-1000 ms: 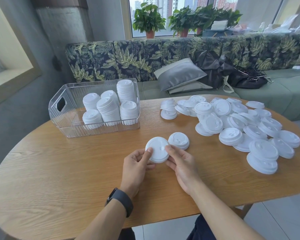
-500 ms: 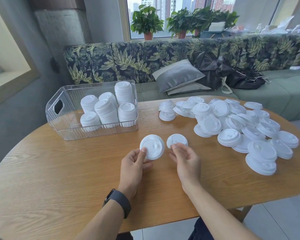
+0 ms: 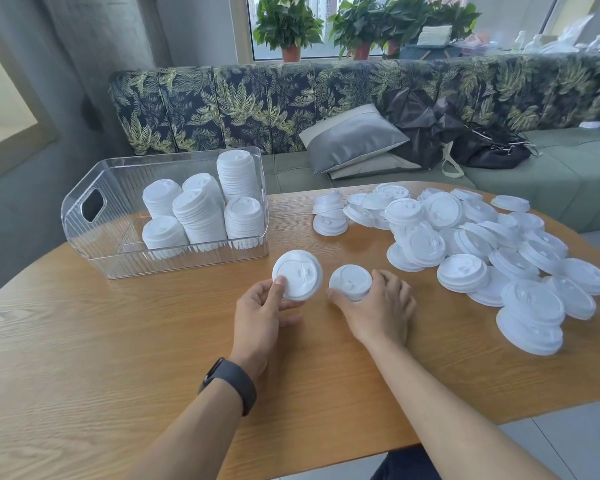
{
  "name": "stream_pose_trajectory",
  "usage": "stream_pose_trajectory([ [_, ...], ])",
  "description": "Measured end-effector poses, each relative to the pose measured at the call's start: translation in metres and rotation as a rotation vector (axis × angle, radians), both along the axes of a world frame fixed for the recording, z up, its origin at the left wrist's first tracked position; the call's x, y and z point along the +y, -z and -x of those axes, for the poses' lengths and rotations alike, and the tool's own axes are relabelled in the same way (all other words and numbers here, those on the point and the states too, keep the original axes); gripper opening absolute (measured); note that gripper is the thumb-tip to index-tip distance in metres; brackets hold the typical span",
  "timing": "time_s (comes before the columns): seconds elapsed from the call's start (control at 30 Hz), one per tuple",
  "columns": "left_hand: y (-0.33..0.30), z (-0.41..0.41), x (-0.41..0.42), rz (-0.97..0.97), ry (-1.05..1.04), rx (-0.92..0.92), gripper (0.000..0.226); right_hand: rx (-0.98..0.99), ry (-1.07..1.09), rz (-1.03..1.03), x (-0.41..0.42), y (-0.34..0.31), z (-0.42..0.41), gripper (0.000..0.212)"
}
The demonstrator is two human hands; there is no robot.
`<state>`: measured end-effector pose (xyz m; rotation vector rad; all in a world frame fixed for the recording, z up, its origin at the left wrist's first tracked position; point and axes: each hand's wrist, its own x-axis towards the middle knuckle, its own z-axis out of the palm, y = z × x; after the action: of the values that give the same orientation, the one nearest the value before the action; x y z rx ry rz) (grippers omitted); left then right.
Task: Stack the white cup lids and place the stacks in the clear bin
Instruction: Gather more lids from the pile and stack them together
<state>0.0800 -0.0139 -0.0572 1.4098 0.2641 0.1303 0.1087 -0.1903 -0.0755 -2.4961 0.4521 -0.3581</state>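
Left hand (image 3: 257, 306) grips a short stack of white cup lids (image 3: 297, 274), tilted up, thumb on its face. Right hand (image 3: 378, 306) curls around a second small lid stack (image 3: 350, 282) resting on the wooden bench (image 3: 118, 341). Clear bin (image 3: 84, 216), at the bench's far left, holds six lid stacks. Loose lids (image 3: 465, 237) lie heaped at right.

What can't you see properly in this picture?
- Head view: lower stacks in the clear bin blur behind its ribbed wall.
- Lids at the pile's right edge are motion-blurred.
- The right hand hides the near side of its small stack.
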Motion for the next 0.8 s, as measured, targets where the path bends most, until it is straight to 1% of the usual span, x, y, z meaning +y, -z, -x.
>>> stream_pose_trajectory([
  [0.07, -0.001, -0.001, 0.0, 0.005, -0.003, -0.001, 0.033, -0.018, 0.006, -0.002, 0.0, 0.0, -0.002, 0.09],
  [0.13, -0.002, -0.001, 0.0, 0.019, -0.006, -0.001, 0.033, -0.075, -0.009, -0.081, -0.001, -0.002, 0.0, 0.089],
  [0.27, -0.005, 0.002, 0.001, 0.066, -0.023, 0.01, 0.033, -0.251, -0.117, -0.423, 0.0, -0.009, 0.011, 0.084],
  [0.33, -0.006, 0.004, 0.0, 0.086, -0.031, 0.011, 0.03, -0.335, -0.196, -0.537, -0.001, -0.01, 0.017, 0.083],
  [0.4, -0.007, 0.009, 0.0, 0.09, -0.031, 0.01, 0.028, -0.337, -0.229, -0.642, -0.002, -0.011, 0.023, 0.087],
  [0.5, -0.01, 0.016, 0.001, 0.104, -0.022, 0.013, 0.027, -0.263, -0.226, -0.86, 0.0, -0.014, 0.031, 0.095],
  [0.57, -0.012, 0.021, 0.001, 0.112, -0.017, 0.018, 0.029, -0.209, -0.214, -0.954, 0.0, -0.016, 0.035, 0.092],
  [0.63, -0.014, 0.027, 0.001, 0.122, -0.017, 0.025, 0.028, -0.158, -0.21, -1.033, -0.001, -0.019, 0.038, 0.08],
  [0.73, -0.017, 0.033, 0.001, 0.126, -0.021, 0.031, 0.028, -0.123, -0.217, -1.14, -0.005, -0.024, 0.042, 0.048],
  [0.8, -0.018, 0.037, 0.0, 0.125, -0.02, 0.033, 0.028, -0.136, -0.219, -1.214, -0.007, -0.024, 0.043, 0.032],
])
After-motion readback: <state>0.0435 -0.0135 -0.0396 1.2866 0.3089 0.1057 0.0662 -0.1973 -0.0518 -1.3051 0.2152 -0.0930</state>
